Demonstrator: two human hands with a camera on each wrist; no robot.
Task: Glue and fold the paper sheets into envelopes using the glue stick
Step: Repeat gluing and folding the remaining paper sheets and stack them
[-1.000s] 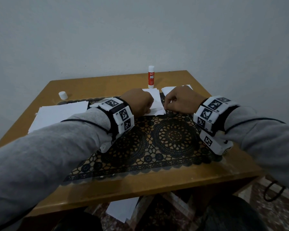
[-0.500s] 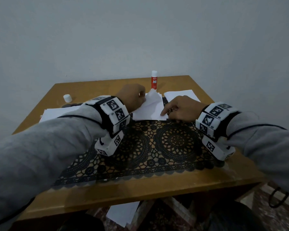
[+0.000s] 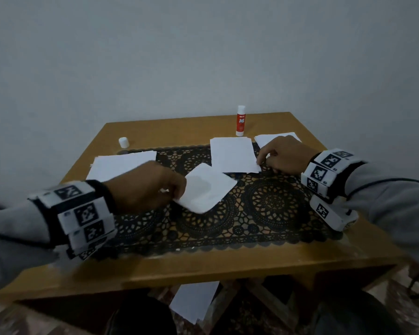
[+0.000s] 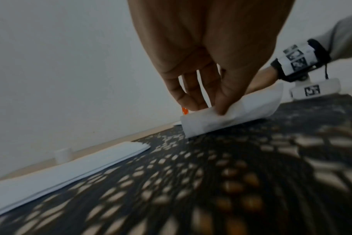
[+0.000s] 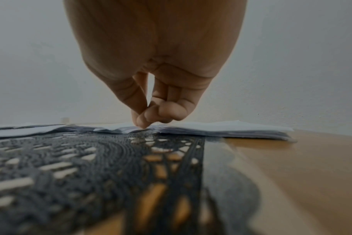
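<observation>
Pinching papers over a black lace mat [image 3: 252, 213] (wooden table [image 3: 203, 267], grey wall [image 3: 203, 56]): left hand [image 3: 145, 187] a folded envelope [image 3: 206, 189], right hand [image 3: 284, 154] a sheet [image 3: 231, 154].

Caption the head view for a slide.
Left hand lifts a folded envelope; right hand pinches the next sheet.

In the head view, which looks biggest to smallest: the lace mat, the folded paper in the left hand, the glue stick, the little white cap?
1. Lace mat
2. Folded paper, held by the left hand
3. Glue stick
4. White cap

The stick and cap sit farther away, so they look smaller.
</observation>
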